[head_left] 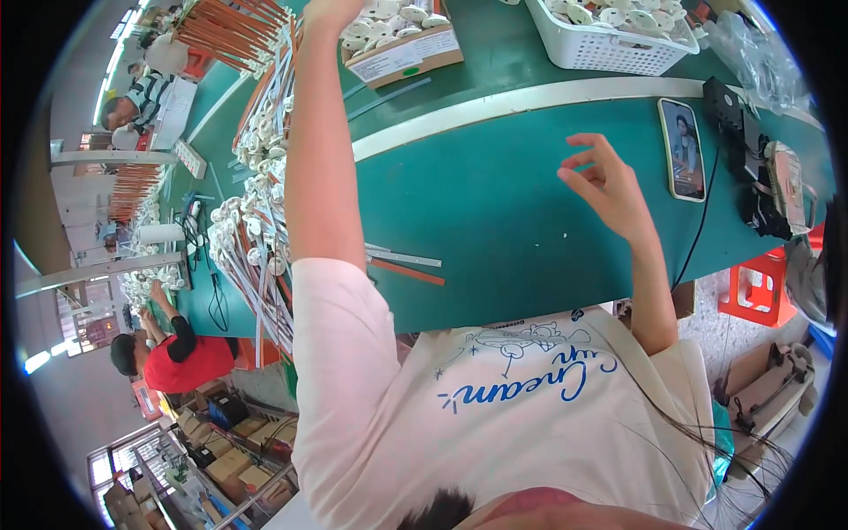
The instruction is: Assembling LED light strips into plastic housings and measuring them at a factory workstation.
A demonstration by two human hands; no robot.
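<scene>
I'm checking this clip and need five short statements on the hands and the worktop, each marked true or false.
1. The right hand has bent fingers and holds nothing. True.
2. The phone lies with its screen dark. False: the screen is lit.
3. The white plastic basket contains round white pieces. True.
4. The left hand rests on the phone. False: it is beside the cardboard box, partly cut off by the picture's upper edge.
5. A brown strip lies on the green tabletop. True.
</scene>
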